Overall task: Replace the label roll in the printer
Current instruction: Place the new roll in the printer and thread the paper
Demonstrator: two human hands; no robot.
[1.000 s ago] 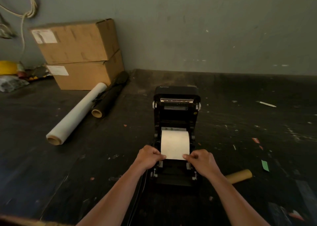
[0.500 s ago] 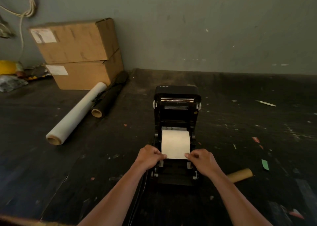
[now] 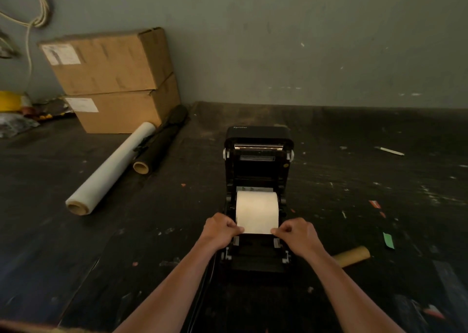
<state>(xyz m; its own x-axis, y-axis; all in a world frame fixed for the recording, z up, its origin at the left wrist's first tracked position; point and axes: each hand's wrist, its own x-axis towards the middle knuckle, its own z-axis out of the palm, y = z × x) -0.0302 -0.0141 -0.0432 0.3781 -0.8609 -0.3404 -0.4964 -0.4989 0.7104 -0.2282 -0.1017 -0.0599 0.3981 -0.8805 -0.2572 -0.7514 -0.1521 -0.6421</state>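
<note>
Dark bench [image 3: 76,231]; open "Xprinter" printer [image 3: 258,160]; left hand [image 3: 220,231], right hand [image 3: 296,234] grip pinching label roll [image 3: 257,210] edge.

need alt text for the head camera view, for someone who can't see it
Two bare hands, left hand and right hand, pinch the front corners of the white label paper pulled from a roll seated in an open black printer on a dark table. Two stacked cardboard boxes stand far left; an empty cardboard core lies right.
</note>
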